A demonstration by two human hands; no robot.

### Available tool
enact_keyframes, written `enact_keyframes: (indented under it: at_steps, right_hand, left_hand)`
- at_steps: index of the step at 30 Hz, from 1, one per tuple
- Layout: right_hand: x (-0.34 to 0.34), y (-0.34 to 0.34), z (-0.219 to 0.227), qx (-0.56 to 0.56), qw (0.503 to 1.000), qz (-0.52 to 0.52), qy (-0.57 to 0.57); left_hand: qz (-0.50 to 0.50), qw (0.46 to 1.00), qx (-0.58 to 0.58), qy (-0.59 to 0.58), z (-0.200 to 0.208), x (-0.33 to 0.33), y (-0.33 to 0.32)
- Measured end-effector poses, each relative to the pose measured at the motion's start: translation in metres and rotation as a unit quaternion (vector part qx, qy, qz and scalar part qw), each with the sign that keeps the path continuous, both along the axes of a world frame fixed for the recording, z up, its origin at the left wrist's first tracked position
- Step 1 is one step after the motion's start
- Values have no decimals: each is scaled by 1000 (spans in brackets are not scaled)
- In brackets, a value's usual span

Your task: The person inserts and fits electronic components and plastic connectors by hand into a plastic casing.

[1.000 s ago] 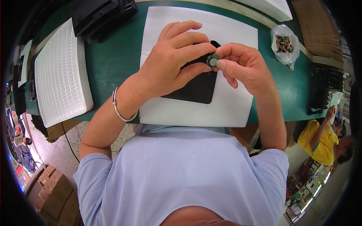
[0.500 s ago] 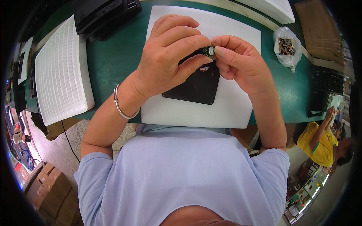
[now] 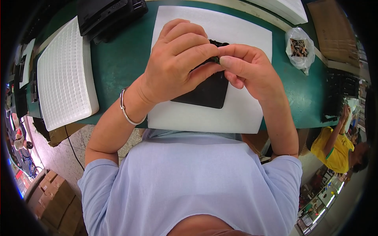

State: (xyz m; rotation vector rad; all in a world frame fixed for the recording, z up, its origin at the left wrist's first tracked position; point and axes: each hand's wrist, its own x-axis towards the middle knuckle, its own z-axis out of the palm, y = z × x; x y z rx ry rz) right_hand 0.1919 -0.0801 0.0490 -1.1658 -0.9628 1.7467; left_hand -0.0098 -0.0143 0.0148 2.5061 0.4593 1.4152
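My left hand and my right hand meet over a flat black panel. Between the left thumb and fingers is a small dark cylindrical part, mostly hidden by my fingertips. My right thumb and forefinger pinch at its right end; the other right fingers curl below. Beneath the hands, the black panel lies on a white foam sheet, and its upper part is largely covered by my left hand. A dark edge shows just beyond the fingers.
On the green table stand a white ribbed foam block at left and a black plastic housing at far left. A clear bag of small metal parts sits at right. A person in yellow works at the far right.
The small part's round silver end showed before; now my right thumb and forefinger cover it. Both hands have shifted slightly nearer to me. A small pale piece on the panel is now hidden.
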Motion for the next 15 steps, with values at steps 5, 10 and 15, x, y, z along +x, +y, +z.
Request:
enact_keyframes:
  at_steps: [5, 10, 15]
  right_hand:
    - [4, 2, 5, -1, 996, 41, -76]
    - [23, 3, -5, 137, 970, -53, -192]
    - [35, 2, -20, 220, 908, -61, -352]
  left_hand:
    - [-11, 1000, -1, 15, 2, -3, -4]
    - [39, 993, -76, 78, -2, -8, 4]
    - [43, 983, -111, 141, -16, -11, 11]
